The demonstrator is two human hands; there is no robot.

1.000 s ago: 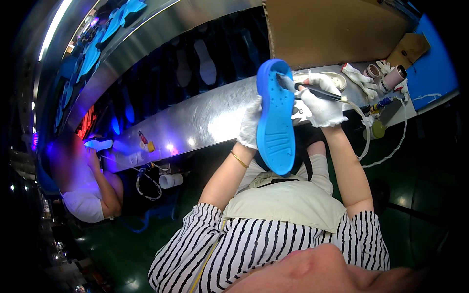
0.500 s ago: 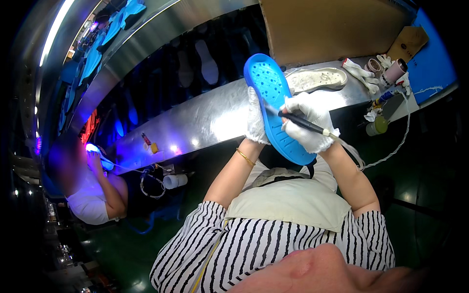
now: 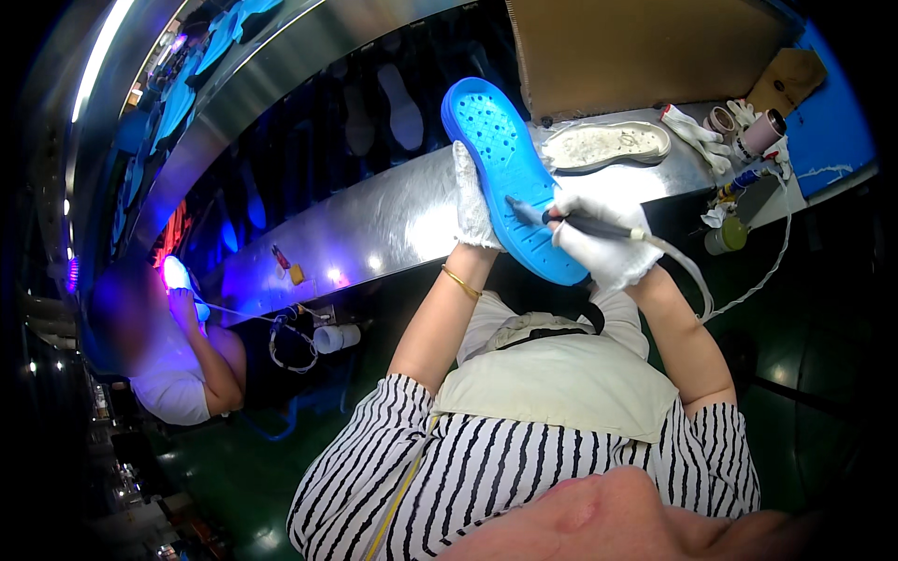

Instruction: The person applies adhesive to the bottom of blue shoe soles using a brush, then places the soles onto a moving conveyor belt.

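Observation:
My left hand [image 3: 473, 204], in a white glove, grips a bright blue shoe sole [image 3: 492, 136] by its left edge. The sole is tilted up in front of me, its inner face with holes and slots towards me. A brush [image 3: 599, 226] with a black handle sits in my gloved right hand [image 3: 613, 257]. Its flat tip [image 3: 524, 211] is against the sole's middle, or just above it. From the brush's back end a pale hose [image 3: 690, 266] runs off to the right.
A metal conveyor ledge [image 3: 365, 229] runs ahead, bearing an off-white sole [image 3: 608, 147], gloves [image 3: 694, 134] and a pinkish cylinder [image 3: 764, 131]. Cardboard [image 3: 645, 56] stands behind. A co-worker [image 3: 192, 369] sits at far left. A green-lidded jar [image 3: 726, 236] is at right.
The blue sole and my left hand have moved a little left and up. The brush has turned flatter, its tip now lower on the sole.

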